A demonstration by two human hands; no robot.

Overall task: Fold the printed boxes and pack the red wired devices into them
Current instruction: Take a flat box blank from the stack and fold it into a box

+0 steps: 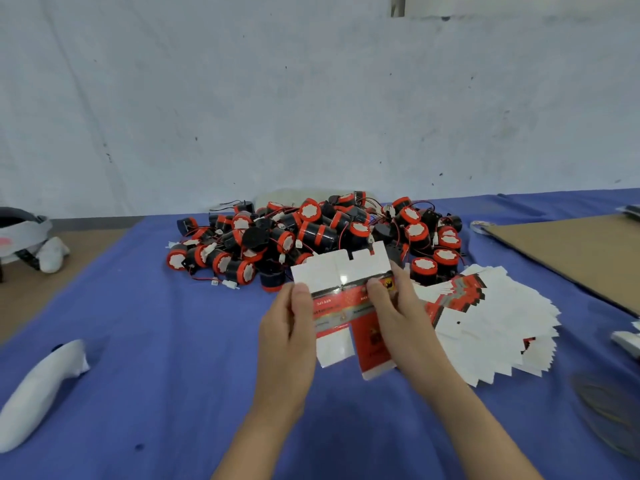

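Observation:
A flat printed box blank [343,303], red and black print with white flaps, is held up above the blue cloth. My left hand [289,337] grips its left edge and my right hand [398,317] pinches its right side, thumb on the printed face. Behind it lies a heap of red and black wired devices [311,233] with white labels and thin wires. To the right a fanned stack of flat box blanks [495,327] rests on the cloth.
The blue cloth [173,341] covers the table. A white controller [38,393] lies at the front left, a headset [24,237] at the far left. Brown cardboard [581,251] sits at the right, and a dark round object [609,407] at the right edge.

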